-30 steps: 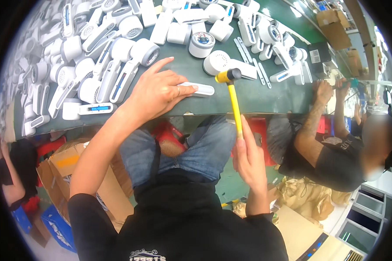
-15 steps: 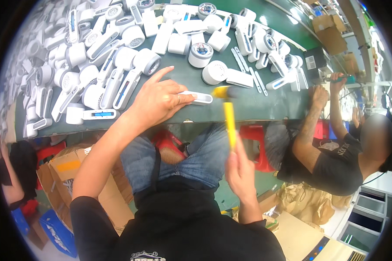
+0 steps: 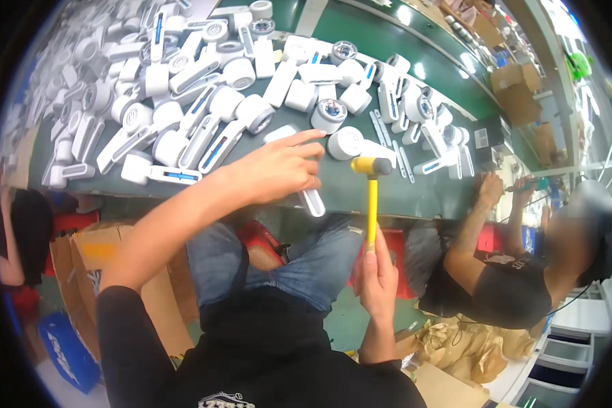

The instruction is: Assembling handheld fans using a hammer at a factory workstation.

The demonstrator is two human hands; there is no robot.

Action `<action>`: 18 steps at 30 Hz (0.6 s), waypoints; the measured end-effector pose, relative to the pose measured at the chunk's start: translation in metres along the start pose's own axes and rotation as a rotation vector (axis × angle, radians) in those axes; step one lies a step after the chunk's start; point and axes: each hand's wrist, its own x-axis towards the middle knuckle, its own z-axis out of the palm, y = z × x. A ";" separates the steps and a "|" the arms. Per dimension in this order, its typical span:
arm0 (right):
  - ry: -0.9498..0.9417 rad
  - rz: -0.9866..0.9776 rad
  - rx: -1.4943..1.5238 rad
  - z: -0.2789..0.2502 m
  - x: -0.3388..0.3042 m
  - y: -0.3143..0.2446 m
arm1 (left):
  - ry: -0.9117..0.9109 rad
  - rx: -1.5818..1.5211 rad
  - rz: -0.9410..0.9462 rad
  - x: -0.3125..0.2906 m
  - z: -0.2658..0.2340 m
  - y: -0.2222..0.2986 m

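My right hand (image 3: 377, 275) is wrapped round the handle of a yellow mallet (image 3: 372, 207), held upright with its yellow and grey head at the table's front edge. My left hand (image 3: 279, 170) grips a white handheld fan (image 3: 311, 202) from above, index finger stretched out. The fan's handle end sticks out below my fingers, past the table edge; much of its body is hidden. Just beyond that hand, a round fan head (image 3: 347, 143) lies attached to a white handle, and another fan (image 3: 329, 115) shows open inner parts.
Many white fans (image 3: 136, 119) crowd the green table (image 3: 251, 197) at left and back. Thin grey-white strips (image 3: 391, 146) lie to the right. A co-worker (image 3: 510, 285) sits at the right, hands at a tool. A cardboard box (image 3: 129, 272) stands below, left of my legs.
The fan under my left hand has swung so its handle end points toward me over the table edge. The mallet has shifted slightly down and right. My view has turned a little.
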 end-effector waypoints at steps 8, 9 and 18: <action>-0.062 -0.028 -0.035 0.003 -0.009 -0.001 | 0.447 -0.141 -0.537 -0.063 -0.005 0.044; -0.095 -0.055 -0.052 0.005 -0.008 -0.002 | 0.439 -0.133 -0.576 -0.070 0.002 0.053; -0.111 -0.121 -0.274 0.026 0.008 -0.035 | 0.526 -0.107 -0.519 -0.080 0.031 0.034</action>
